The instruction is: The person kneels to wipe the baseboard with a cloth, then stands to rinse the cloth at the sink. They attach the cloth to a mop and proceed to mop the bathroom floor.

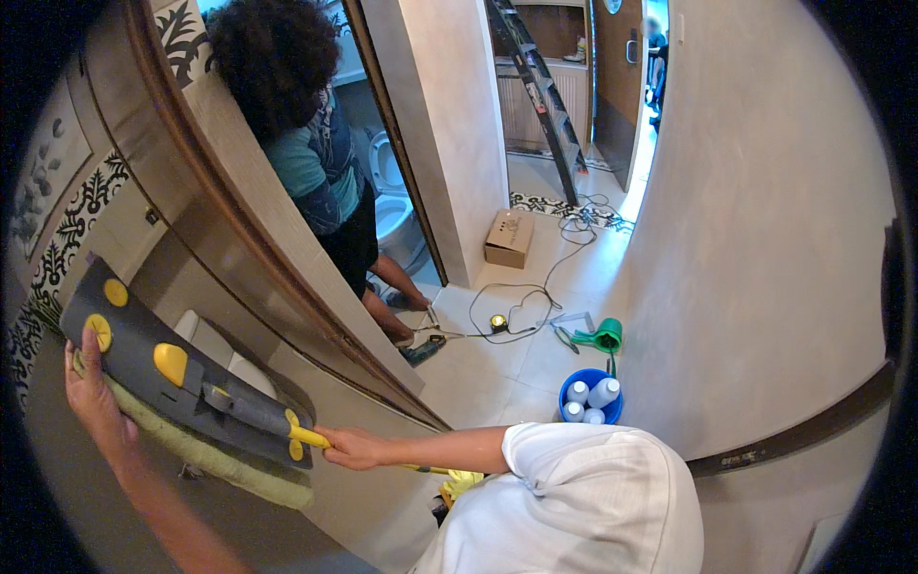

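A wide flat mop head (201, 373) is raised at the left, its dark grey plate tilted and studded with yellow knobs. A fuzzy yellow-green pad (206, 450) runs along its lower side. My left hand (98, 407) grips the far-left end, thumb on the plate and the other fingers mostly behind it. My right hand (354, 448) is closed around a yellow bar (307, 436) at the plate's right end. Below my right forearm, a yellow cloth-like item (465, 482) is partly hidden by my white shirt.
A person (320, 163) stands in the bathroom doorway, near a toilet (394, 215). On the floor lie a cardboard box (507, 241), looped cables (545, 287), a tape measure (498, 323) and a green cup-like container (607, 335). A blue bucket (564, 407) holds several bottles. A ladder (550, 105) stands farther back.
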Available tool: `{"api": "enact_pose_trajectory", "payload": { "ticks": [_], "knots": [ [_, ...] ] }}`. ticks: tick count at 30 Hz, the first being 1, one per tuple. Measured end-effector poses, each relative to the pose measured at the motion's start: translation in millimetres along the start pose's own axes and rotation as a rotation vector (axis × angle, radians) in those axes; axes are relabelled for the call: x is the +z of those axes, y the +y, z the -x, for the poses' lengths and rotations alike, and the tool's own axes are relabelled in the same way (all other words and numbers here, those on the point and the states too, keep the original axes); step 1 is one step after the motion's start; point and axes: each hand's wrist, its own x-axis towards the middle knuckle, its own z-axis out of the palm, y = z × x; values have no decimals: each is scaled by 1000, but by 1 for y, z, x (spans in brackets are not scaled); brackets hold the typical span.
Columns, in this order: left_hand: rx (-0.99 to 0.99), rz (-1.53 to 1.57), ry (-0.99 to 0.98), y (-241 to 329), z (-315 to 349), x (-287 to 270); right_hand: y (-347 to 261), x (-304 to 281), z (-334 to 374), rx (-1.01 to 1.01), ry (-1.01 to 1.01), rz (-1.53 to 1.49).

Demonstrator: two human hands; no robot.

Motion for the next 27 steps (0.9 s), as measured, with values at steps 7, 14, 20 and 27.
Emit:
{"api": "enact_pose_trajectory", "payload": {
  "ticks": [7, 14, 20, 27],
  "knots": [
    [-5, -179, -341, 1, -9, 5, 9, 5, 0, 2, -167, -30],
    [34, -305, -491, 0, 15, 22, 18, -20, 6, -23, -402, 71],
    [53, -225, -545, 28, 32, 40, -68, -134, -63, -172, 229, -342],
    [70, -237, -768, 45, 36, 56, -172, -187, -138, -307, 181, -892]
  ]
}}
